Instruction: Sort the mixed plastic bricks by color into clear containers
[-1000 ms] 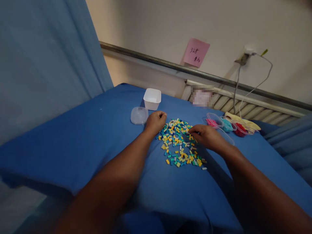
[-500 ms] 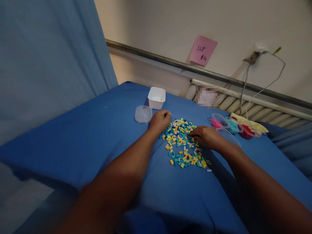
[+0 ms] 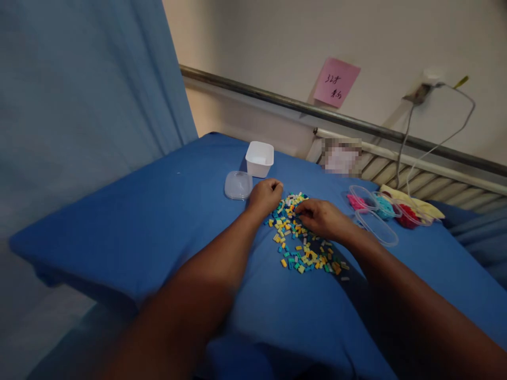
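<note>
Small toy bricks (image 3: 303, 258) in yellow, teal, green, blue and white lie spread in a loose pile on the blue sheet (image 3: 166, 221). At the pile's far left edge, my left hand (image 3: 267, 196) is curled closed; whatever it may hold is hidden. My right hand (image 3: 321, 217) hovers low over the pile's upper right part, its thumb and fingertips pinched together at the bricks. I cannot make out what lies between them. Beyond my left hand stands a white plastic tub (image 3: 260, 161), with a clear lid (image 3: 238, 186) lying flat in front of it.
To the right sit clear containers with pink pieces (image 3: 357, 201), turquoise pieces (image 3: 385, 206) and red pieces (image 3: 406, 215), near a yellow cloth (image 3: 430, 209). A clear lid (image 3: 378, 227) lies before them. A radiator (image 3: 380, 166) and a metal rail (image 3: 253, 95) run along the wall.
My right hand has moved left across the pile toward my left hand. My left hand keeps its closed pose beside the bricks. The whole view has shifted, so everything sits slightly further right.
</note>
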{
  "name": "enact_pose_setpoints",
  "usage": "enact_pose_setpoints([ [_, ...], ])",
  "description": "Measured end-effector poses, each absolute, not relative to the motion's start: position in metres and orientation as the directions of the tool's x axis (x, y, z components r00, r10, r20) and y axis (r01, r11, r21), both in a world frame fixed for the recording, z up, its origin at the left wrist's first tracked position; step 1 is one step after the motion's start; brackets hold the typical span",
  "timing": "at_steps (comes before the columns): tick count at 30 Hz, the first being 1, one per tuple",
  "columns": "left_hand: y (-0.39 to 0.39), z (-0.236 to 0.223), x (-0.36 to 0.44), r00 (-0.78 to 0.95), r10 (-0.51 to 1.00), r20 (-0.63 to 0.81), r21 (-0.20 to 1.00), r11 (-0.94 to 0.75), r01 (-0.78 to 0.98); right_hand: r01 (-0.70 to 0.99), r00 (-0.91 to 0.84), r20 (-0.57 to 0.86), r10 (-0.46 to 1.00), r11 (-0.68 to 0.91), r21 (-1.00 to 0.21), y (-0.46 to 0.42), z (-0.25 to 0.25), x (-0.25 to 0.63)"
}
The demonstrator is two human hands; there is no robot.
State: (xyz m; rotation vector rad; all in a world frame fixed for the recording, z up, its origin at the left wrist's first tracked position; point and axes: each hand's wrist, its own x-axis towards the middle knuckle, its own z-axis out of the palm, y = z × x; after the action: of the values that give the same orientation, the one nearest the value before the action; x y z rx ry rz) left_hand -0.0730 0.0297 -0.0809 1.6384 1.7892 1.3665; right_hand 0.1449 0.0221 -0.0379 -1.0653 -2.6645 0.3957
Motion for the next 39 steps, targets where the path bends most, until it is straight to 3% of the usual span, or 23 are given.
enact_pose_setpoints([
  [5,0.030,-0.082,-0.073,-0.267,0.905,0.331,0.821,-0.137,0.554,0.593,-0.761,0.115,0.639,0.756,-0.279,0.025,-0.046,0.122],
  [21,0.032,-0.085,-0.073,-0.252,0.903,0.347,0.820,-0.161,0.549,0.670,-0.717,0.022,0.696,0.698,-0.255,0.020,-0.039,0.129],
  [24,0.031,-0.085,-0.074,-0.248,0.902,0.354,0.818,-0.169,0.550,0.623,-0.751,0.060,0.658,0.735,-0.267,0.013,-0.039,0.124],
  [28,0.030,-0.083,-0.074,-0.251,0.909,0.332,0.821,-0.148,0.551,0.545,-0.756,0.216,0.618,0.776,-0.317,0.008,-0.040,0.135],
  [34,0.028,-0.082,-0.074,-0.254,0.905,0.341,0.823,-0.156,0.547,0.745,-0.501,0.380,0.778,0.611,-0.269,0.020,-0.019,0.244],
  [37,0.029,-0.081,-0.074,-0.257,0.904,0.343,0.814,-0.150,0.561,0.897,-0.349,0.324,0.879,0.413,-0.155,0.030,-0.014,0.305],
  [39,0.030,-0.081,-0.075,-0.255,0.904,0.342,0.809,-0.146,0.569,0.926,-0.336,0.233,0.913,0.365,-0.095,0.035,-0.015,0.329],
])
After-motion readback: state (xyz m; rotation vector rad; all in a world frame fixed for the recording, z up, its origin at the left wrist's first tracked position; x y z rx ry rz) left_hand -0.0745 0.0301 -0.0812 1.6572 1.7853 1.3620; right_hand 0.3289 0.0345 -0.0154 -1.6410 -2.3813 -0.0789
